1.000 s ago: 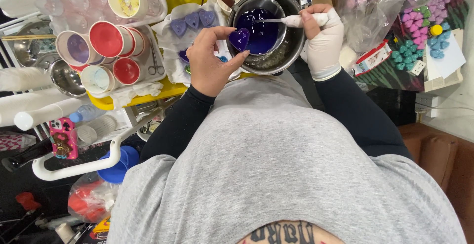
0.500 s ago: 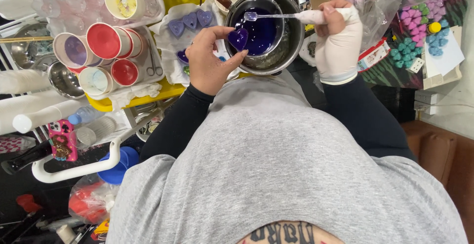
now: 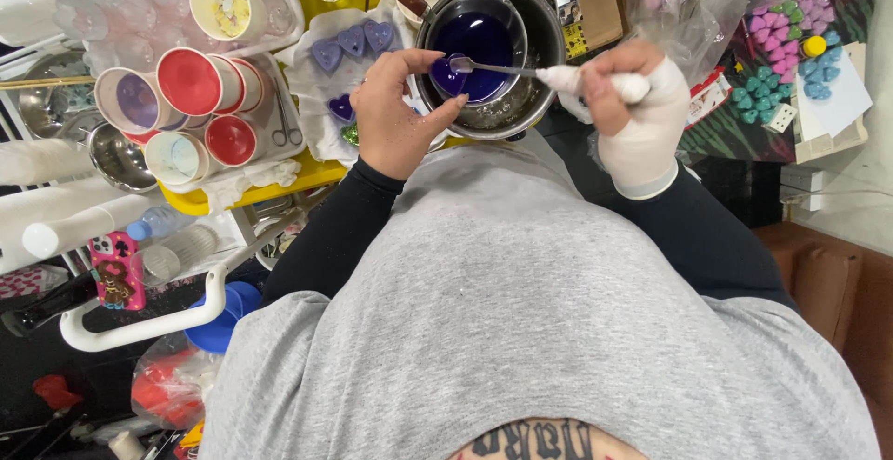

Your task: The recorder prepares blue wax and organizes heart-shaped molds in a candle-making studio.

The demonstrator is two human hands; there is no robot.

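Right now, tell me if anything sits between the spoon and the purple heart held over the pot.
Nothing visible does. The spoon, held by the right hand, reaches straight across the pot of purple liquid; its bowl is right at the purple heart, which the left hand pinches.

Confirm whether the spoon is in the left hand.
No, the right hand holds the spoon over the pot.

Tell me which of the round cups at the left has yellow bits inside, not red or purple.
The white cup farthest from the person, above the red cup; its inside is pale with yellow bits.
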